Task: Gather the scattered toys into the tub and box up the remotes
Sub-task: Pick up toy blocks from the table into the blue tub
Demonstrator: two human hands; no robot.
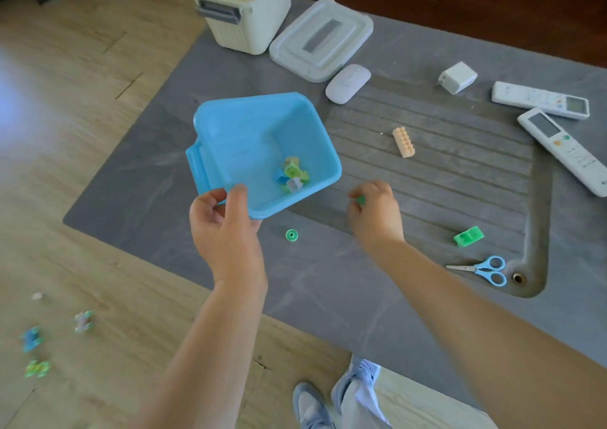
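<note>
My left hand (223, 228) grips the near corner of the blue tub (236, 139), which is tilted over the grey table; several small toy pieces (294, 175) lie in its low corner. My right hand (374, 211) pinches a small green toy piece (361, 200) just right of the tub. A green wheel (291, 235), a beige brick (404, 141) and a green block (468, 236) lie on the table. Two white remotes (540, 99) (563, 149) sit at the right edge. The cream box (243, 7) stands at the back, its clear lid (322, 39) beside it.
A white mouse (347, 83), a white charger (457, 77) and blue scissors (483, 269) also lie on the table (328, 280). Three small toys (83, 320) (32, 339) (36, 368) lie on the wooden floor at the left. My shoes (310, 405) are by the table's near edge.
</note>
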